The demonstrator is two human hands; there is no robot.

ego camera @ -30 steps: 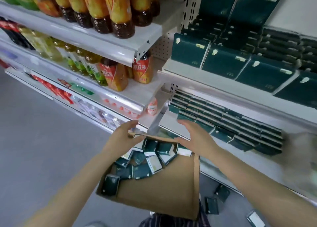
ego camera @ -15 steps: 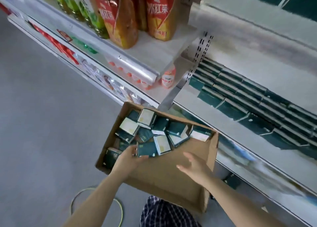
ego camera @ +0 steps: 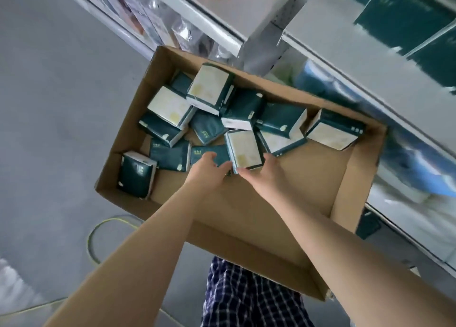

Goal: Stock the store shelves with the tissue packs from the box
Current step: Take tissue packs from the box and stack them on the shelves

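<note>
Notes left hand (ego camera: 206,171) curled over a dark pack (ego camera: 209,153) in the middle of the box (ego camera: 308,186), right hand (ego camera: 264,177) pinching the pale pack (ego camera: 244,149) just beside it; counts many packs (ego camera: 170,104) left in the box, some on the shelf (ego camera: 357,62) beyond, so judges stocking partway.

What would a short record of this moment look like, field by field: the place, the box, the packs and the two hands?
Place: store aisle, grey floor, white shelf on the right
Box: open cardboard box beside the shelf
Contents: tissue packs jumbled in the far half; near half bare
Left hand: left hand grips a dark green pack
Right hand: right hand grips a pale-faced pack next to it
Shelf stock: shelved green packs, blurred
</note>
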